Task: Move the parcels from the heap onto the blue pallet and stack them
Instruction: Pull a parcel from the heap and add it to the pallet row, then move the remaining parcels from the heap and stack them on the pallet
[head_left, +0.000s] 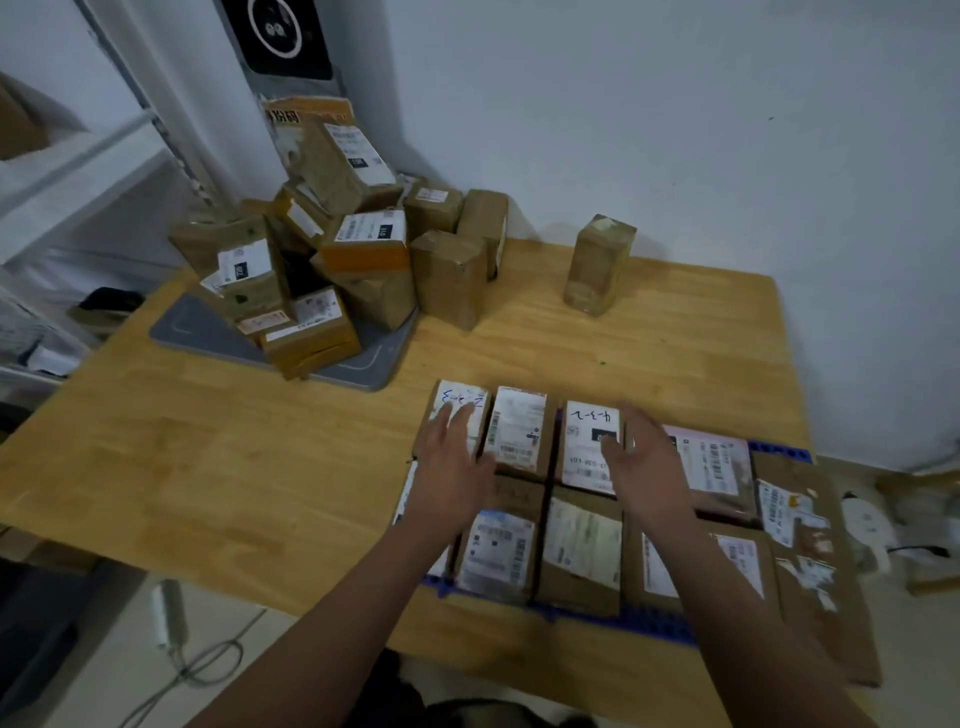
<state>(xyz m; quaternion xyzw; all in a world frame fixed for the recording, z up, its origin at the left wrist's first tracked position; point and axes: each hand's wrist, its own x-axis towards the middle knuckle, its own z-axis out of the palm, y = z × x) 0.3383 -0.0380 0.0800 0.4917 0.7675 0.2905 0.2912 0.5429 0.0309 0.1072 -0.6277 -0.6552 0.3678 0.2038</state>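
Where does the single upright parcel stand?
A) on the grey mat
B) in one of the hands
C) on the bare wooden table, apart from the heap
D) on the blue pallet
C: the single upright parcel stands on the wooden table, clear of the heap and off the blue pallet.

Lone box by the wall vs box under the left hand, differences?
The lone box stands upright, apart on the table; the labelled box under the left hand lies flat in a row with others. The lone box shows plain cardboard sides; the labelled box shows a handwritten white label. Both are brown cardboard.
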